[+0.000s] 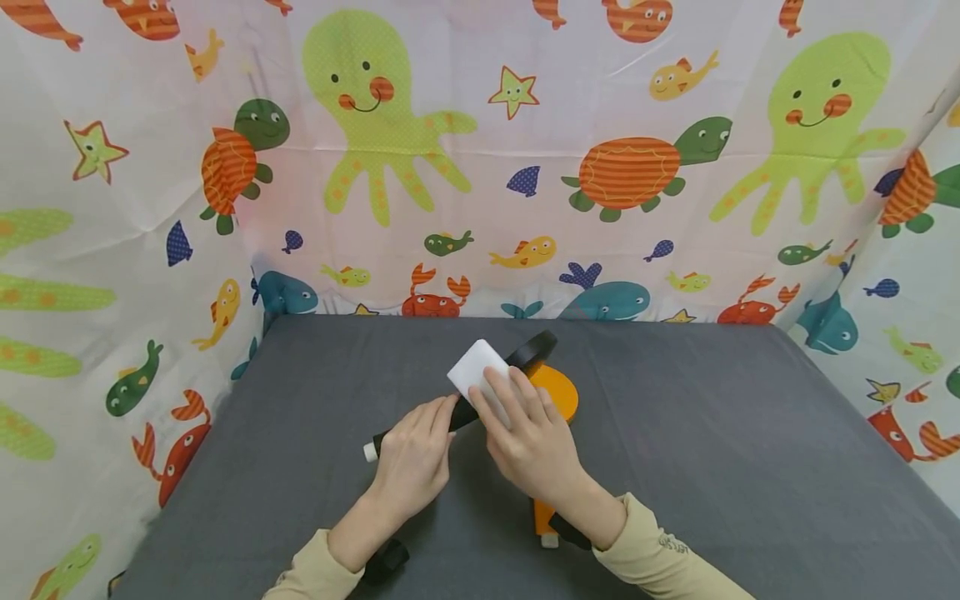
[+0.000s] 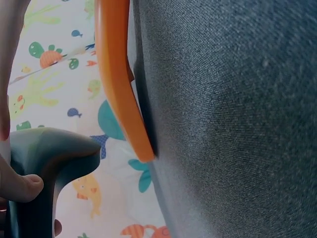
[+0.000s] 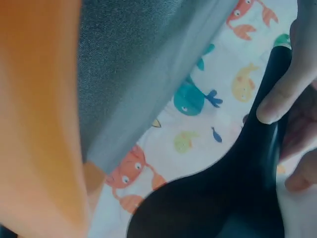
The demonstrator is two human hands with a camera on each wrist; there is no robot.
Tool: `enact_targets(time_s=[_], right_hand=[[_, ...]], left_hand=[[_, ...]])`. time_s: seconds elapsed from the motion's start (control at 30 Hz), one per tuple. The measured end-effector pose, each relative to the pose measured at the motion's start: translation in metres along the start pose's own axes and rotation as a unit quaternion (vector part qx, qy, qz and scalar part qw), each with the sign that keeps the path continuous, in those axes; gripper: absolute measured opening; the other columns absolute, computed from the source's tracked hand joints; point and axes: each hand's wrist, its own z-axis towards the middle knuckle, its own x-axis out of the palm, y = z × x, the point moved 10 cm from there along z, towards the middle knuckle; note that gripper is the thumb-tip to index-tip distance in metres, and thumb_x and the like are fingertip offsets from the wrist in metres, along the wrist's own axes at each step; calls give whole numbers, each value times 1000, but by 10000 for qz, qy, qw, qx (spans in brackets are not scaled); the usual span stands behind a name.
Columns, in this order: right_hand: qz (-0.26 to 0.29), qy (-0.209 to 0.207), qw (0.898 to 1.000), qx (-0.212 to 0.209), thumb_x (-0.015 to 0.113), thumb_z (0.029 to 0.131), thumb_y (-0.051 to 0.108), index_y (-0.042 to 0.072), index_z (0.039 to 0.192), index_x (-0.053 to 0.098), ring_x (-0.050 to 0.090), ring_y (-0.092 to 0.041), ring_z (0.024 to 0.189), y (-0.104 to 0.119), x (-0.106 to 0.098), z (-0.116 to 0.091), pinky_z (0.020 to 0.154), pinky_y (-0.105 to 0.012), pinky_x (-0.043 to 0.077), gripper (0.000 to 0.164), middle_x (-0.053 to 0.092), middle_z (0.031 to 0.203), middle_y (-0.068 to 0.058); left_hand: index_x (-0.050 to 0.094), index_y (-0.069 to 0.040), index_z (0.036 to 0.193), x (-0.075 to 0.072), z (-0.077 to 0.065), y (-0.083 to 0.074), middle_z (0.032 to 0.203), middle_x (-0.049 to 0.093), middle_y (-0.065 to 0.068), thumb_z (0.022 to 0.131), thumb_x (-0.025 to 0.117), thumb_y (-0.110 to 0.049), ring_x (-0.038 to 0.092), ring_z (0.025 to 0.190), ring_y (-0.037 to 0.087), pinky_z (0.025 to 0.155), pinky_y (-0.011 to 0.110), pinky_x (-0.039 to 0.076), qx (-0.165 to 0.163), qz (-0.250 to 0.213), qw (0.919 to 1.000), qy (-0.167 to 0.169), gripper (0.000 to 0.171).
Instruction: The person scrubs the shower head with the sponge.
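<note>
My left hand [image 1: 415,454] grips the handle of a black paddle-shaped utensil [image 1: 532,352], with its white-tipped end sticking out past the hand at the left. The broad head of the utensil points away to the upper right; in the right wrist view its rounded black surface [image 3: 213,203] fills the bottom. My right hand [image 1: 531,433] holds a white sponge-like block [image 1: 477,367] over the utensil near its neck, fingers spread on top of the block. Partly hidden behind the right hand lies an orange utensil [image 1: 558,392] with a round head and a white-tipped handle.
A dark grey cloth [image 1: 697,450] covers the table. Behind it and along both sides hangs a white curtain [image 1: 465,167] printed with sea animals. Small black pieces [image 1: 386,560] show beneath both wrists. In the left wrist view the orange utensil's curved edge [image 2: 116,74] stands close.
</note>
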Motion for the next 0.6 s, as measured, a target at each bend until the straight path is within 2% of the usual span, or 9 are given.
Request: enact_targets(time_s=[0.1,0.2,0.27,0.37,0.43,0.5,0.53,0.6], right_hand=[[98,91,9999,-41,42,89,19,6,125,57,44,-39,118,0,1,0,86,-43,42,41,45,134,-19],[386,-185,9988,239,48,86,17,6,125,57,44,-41,115,-18,-10,3,84,-46,42,41,46,132,-21],[612,-439,9951,640,51,84,16,7,125,56,43,-43,113,-38,-19,6,82,-50,43,42,45,132,-22],[941,-735,9828,1410,54,82,17,7,126,54,40,-43,112,-71,-29,5,82,-54,43,45,42,133,-23],[1218,-870,9726,1779,54,82,17,8,126,53,37,-42,114,-86,-32,2,83,-54,43,45,39,134,-23],[1505,-1008,9672,1781,53,83,16,6,126,53,36,-41,115,-87,-32,-1,85,-55,43,44,38,134,-24],[1605,-1079,9675,1632,53,83,16,6,125,53,37,-42,115,-83,-33,-2,85,-55,42,42,39,133,-24],[1748,-1174,9716,1076,51,85,14,5,122,55,38,-43,114,-65,-33,-2,86,-54,42,38,41,131,-26]], left_hand=[[60,5,113,-1,0,-1,100,64,15,67,73,2,63,86,29,74,37,53,-2,-11,10000,-41,48],[59,4,115,-3,1,0,101,64,14,68,72,1,64,85,28,73,36,54,-78,-127,9998,-118,48],[59,3,115,-5,1,2,101,64,13,70,72,1,64,85,27,71,36,54,-175,-330,9991,-217,47],[60,0,117,-9,1,7,104,64,11,73,70,-1,64,84,25,66,35,54,-420,-861,9945,-416,45],[59,-2,119,-10,1,10,107,64,8,77,69,-4,64,84,22,62,32,54,-626,-1337,9880,-462,43],[57,-3,121,-9,1,13,109,64,6,80,67,-5,63,81,18,58,28,51,-844,-1935,9765,-446,43],[56,-4,123,-8,1,15,110,63,6,81,67,-5,63,80,17,57,27,50,-963,-2236,9690,-421,43],[54,-4,125,-7,0,18,112,62,7,83,65,-4,61,80,16,59,27,49,-1187,-2834,9509,-378,43]])
